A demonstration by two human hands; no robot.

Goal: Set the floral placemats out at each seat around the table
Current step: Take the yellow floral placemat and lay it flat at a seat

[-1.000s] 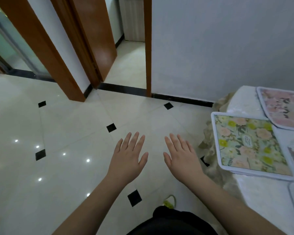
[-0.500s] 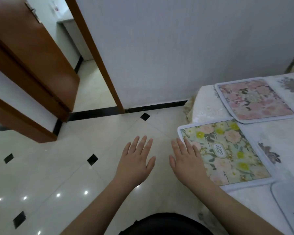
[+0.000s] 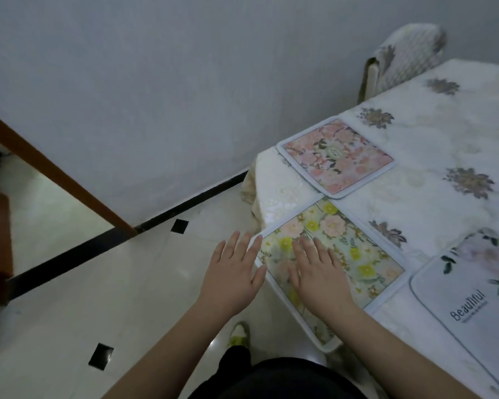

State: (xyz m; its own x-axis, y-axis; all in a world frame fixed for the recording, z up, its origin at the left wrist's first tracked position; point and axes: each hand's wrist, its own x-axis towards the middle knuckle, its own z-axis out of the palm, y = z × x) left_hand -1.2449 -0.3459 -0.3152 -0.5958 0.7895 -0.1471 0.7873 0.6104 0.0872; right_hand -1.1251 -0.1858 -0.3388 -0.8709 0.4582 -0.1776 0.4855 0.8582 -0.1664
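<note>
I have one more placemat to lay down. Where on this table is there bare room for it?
Bare tablecloth lies beyond the pink placemat, toward the chair. The near corner is crowded: the yellow placemat, under the right hand, sits tight against the white "Beautiful" placemat.

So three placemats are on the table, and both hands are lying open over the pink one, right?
Not quite. The head view shows the right hand open over the yellow-flowered placemat, the left hand open at its corner. The pink placemat lies untouched farther along the table. Three placemats are indeed there.
</note>
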